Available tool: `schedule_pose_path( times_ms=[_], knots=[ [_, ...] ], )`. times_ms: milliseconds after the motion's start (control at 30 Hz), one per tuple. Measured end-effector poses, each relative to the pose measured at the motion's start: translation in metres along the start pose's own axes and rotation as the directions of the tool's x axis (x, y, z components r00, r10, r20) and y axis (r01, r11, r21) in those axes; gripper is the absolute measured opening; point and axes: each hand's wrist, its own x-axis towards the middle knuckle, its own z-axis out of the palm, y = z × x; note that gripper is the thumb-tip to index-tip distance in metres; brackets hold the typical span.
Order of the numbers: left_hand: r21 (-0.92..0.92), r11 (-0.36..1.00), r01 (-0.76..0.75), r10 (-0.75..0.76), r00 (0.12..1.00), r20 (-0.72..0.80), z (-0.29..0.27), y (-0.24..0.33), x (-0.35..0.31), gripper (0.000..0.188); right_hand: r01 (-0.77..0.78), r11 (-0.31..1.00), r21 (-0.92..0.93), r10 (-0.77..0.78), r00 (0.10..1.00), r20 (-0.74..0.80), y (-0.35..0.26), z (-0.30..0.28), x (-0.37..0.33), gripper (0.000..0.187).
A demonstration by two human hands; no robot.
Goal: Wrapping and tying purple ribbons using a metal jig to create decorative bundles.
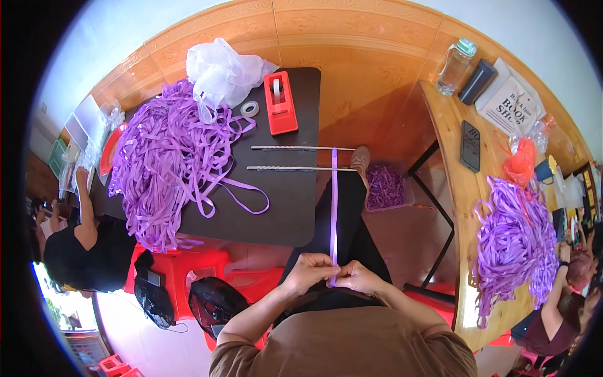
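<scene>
Running straight away from the person's body, a narrow purple ribbon stretches taut from the two hands to a pair of slim twisted rods, its long axis crossing them at about a right angle; it passes the near rod and ends at the far rod, though whether it loops around either cannot be told. The left hand comes in from the left and the right hand from the right, both about equally near, pinching the ribbon's close end between thumbs and fingers, fingertips almost meeting; the exact grip beneath is hidden. Both elbows are bent, forearms angled inward, and the hands sit low above the lap. The rods jut past the right edge of the dark table, which carries a large heap of purple ribbons, a white plastic bag, a tape roll and a red tape dispenser. Farther right, beyond a floor tub of purple pieces, a wooden table bears a second ribbon heap and a dark phone
</scene>
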Motion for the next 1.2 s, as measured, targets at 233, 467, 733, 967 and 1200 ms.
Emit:
schedule_pose_path(
  times_ms=[233, 467, 733, 967, 1200],
  knots=[
    [0.012, 0.848, -0.529, 0.468, 0.739, -0.484, 0.029, -0.004, 0.042, 0.006, -0.015, 0.999, -0.048, 0.018, 0.998, 0.062, 0.006, -0.014, -0.003, 0.012],
    [0.076, 0.817, -0.571, 0.508, 0.651, -0.564, 0.032, 0.014, 0.080, 0.014, -0.049, 0.998, 0.027, 0.046, 0.995, 0.088, 0.003, -0.021, -0.004, 0.015],
    [-0.143, 0.801, -0.581, 0.441, 0.735, -0.515, 0.032, 0.034, 0.089, 0.022, 0.084, 0.986, -0.142, -0.067, 0.990, 0.121, 0.009, -0.030, 0.007, 0.013],
    [-0.189, 0.824, -0.534, 0.392, 0.779, -0.489, 0.032, 0.041, 0.084, 0.033, 0.019, 0.971, -0.237, 0.014, 0.990, 0.139, 0.001, -0.031, 0.013, 0.011],
    [-0.311, 0.866, -0.392, 0.259, 0.883, -0.391, 0.027, 0.033, 0.084, 0.028, 0.093, 0.971, -0.219, -0.066, 0.990, 0.125, 0.006, -0.031, 0.017, 0.016]
  ],
)
